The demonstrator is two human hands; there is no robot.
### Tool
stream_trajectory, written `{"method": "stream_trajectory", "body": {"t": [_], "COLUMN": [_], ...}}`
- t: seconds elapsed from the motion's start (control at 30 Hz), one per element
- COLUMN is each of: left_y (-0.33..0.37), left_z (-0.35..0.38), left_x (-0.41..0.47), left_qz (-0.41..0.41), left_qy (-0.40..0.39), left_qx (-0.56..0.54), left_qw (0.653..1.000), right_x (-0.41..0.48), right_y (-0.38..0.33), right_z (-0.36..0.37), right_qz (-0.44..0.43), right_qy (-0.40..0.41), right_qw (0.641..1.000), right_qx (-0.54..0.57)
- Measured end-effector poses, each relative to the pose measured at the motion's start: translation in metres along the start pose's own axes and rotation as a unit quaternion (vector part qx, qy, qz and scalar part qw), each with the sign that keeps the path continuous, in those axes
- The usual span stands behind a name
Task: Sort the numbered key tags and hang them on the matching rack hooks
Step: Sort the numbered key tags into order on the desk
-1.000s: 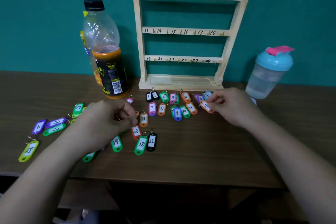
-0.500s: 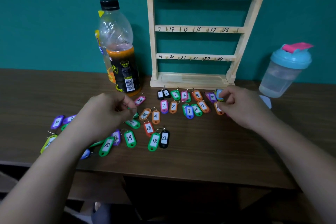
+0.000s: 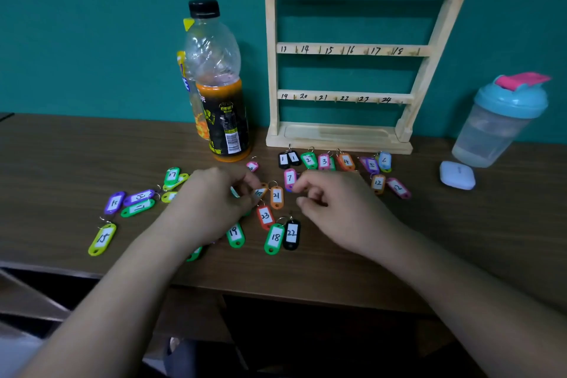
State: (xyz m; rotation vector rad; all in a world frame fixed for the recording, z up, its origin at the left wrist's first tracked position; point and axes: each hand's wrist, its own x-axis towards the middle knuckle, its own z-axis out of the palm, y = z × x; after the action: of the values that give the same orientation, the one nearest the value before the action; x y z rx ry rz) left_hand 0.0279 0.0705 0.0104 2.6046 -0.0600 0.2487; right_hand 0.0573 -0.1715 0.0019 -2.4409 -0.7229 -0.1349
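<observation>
Here my left hand [image 3: 211,202] pinched an orange tag [image 3: 259,192] whose number I could not read. My right hand [image 3: 337,205] was curled just beside pink tag 7 [image 3: 290,177]; whether it held something, I cannot tell. The orange tag 21 [image 3: 276,196] lay between both hands, midway along the table [image 3: 460,239], its long axis toward the rack [image 3: 271,70], whose bottom rail [image 3: 343,94] read 19 to 24.

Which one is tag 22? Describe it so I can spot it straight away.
Find the wooden rack at the back of the table and come straight toward the near edge. Just nearer than the red 23 tag, two tags lie side by side: green 18 and, to its right, tag 22. It is the only black tag in that near group.
</observation>
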Motion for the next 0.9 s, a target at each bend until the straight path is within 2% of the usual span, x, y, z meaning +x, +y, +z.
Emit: {"method": "stream_trajectory", "body": {"t": [0.2,0.4,0.63,0.9], "left_y": [0.0,-0.012,-0.035,-0.052], "left_z": [0.007,-0.01,-0.034,-0.036], "left_x": [0.003,0.002,0.0,0.001], "left_qz": [0.033,-0.001,-0.043,-0.053], "left_qy": [0.005,-0.012,0.036,0.031], "left_qx": [0.025,0.03,0.028,0.053], "left_qw": [0.999,0.999,0.998,0.997], "right_x": [0.012,0.016,0.018,0.02], "right_y": [-0.013,-0.017,-0.02,-0.036], "right_z": [0.021,0.026,0.03,0.041], "right_qz": [-0.038,-0.058,-0.077,-0.146], "right_qy": [0.011,-0.005,0.003,-0.017], "right_qw": [0.999,0.998,0.997,0.988], "right_qx": [-0.011,0.003,0.019,-0.05]}}
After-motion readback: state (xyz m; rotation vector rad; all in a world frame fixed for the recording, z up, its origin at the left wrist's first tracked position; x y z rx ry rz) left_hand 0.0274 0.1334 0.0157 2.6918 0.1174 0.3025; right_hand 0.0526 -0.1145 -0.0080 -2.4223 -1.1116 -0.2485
